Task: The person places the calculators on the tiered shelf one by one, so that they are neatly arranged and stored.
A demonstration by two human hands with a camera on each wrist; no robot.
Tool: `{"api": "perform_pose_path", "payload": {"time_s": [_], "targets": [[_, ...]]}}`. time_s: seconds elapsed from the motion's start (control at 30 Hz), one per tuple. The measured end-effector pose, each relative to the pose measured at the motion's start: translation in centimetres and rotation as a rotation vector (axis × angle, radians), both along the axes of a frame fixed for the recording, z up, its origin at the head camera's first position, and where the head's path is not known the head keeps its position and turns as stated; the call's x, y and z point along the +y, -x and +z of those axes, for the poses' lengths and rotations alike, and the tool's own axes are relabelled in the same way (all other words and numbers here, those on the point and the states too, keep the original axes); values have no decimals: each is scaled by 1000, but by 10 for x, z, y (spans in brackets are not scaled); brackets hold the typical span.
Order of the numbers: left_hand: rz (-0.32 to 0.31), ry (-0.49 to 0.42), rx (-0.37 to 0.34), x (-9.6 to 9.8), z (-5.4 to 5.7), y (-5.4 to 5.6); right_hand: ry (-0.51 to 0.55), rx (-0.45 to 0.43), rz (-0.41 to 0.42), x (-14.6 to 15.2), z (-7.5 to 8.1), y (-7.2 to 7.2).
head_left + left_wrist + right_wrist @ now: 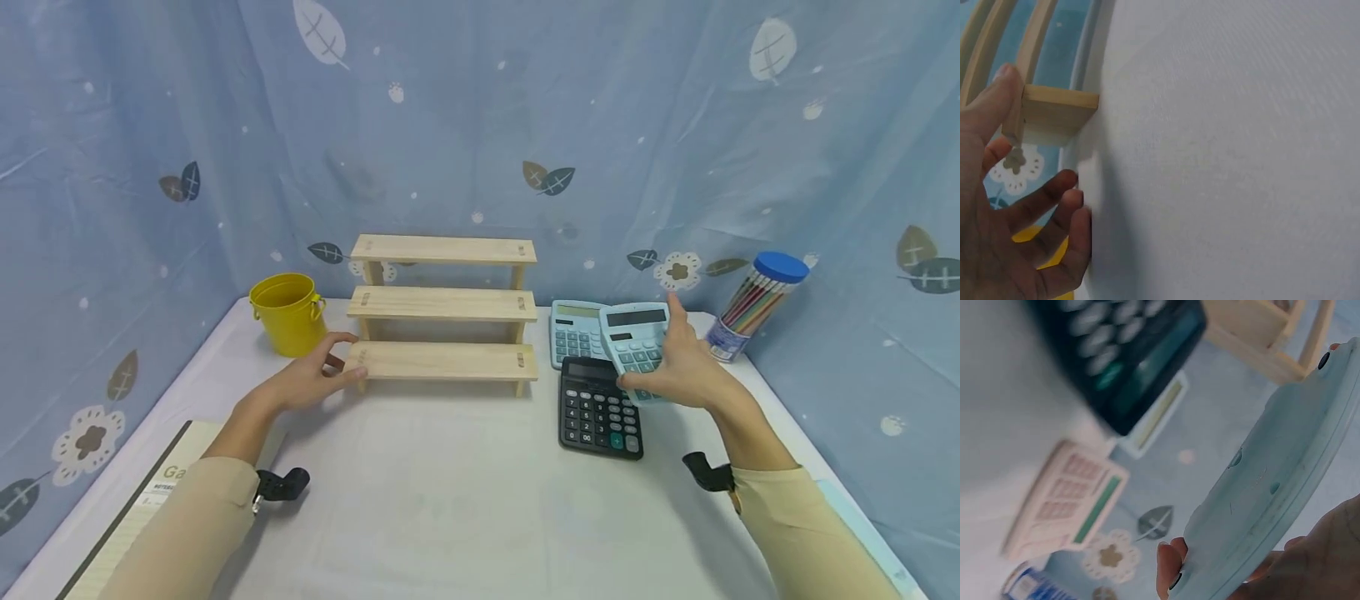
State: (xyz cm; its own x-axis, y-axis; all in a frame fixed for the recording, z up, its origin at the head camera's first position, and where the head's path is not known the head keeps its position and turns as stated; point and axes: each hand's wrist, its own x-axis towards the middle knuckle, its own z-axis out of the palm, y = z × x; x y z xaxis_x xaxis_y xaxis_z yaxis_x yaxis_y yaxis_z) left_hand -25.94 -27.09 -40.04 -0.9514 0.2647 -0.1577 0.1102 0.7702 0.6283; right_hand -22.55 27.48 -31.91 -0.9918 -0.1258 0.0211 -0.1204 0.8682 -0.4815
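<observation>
R hand (690, 365) grips lt-blue calc (636, 335), lifted, btwn thumb & fingers, rt of wooden rack (442, 304), overlapping blk calc (596, 414) in head view. L hand (303, 379) pinches rack's L end, thumb on bottom shelf (442, 362).

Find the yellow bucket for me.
In the head view, the yellow bucket stands near the back left corner of the table, left of the wooden shelf and just beyond the left hand.
</observation>
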Motion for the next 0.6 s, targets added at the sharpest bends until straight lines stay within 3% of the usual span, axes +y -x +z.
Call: {"api": "perform_pose_path", "payload": {"time_s": [0.6], "targets": [[16,-6,-59,-1,-2,5,48,19,48,-73,47,45]]}}
